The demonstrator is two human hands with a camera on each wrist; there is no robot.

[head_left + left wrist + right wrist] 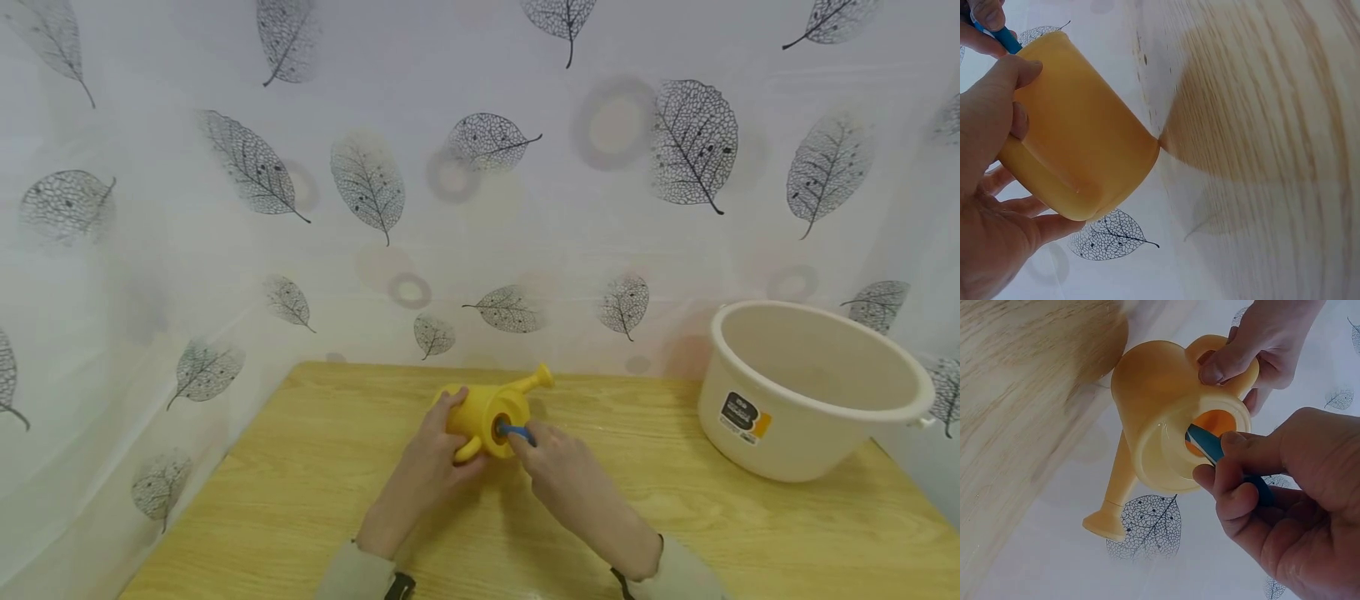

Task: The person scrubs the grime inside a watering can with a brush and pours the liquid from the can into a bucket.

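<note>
A yellow toy watering can (474,408) is tilted over the table, its top opening facing toward me and its spout pointing to the back right. My left hand (431,462) grips it at the handle side, with the thumb over the body in the left wrist view. My right hand (573,483) pinches a slim blue handle (1207,445) with a white stripe, like a brush handle. The front end of that blue tool goes into the can's round opening; whatever is at its tip is hidden inside. In the left wrist view, the can's bottom edge (1155,142) meets the table surface.
A large cream plastic tub (787,450) with a label stands at the right of the wood-grain table (315,467). Behind and to the left hangs a white curtain (510,242) printed with leaves. Both wrists wear dark bands below pale sleeves (356,575).
</note>
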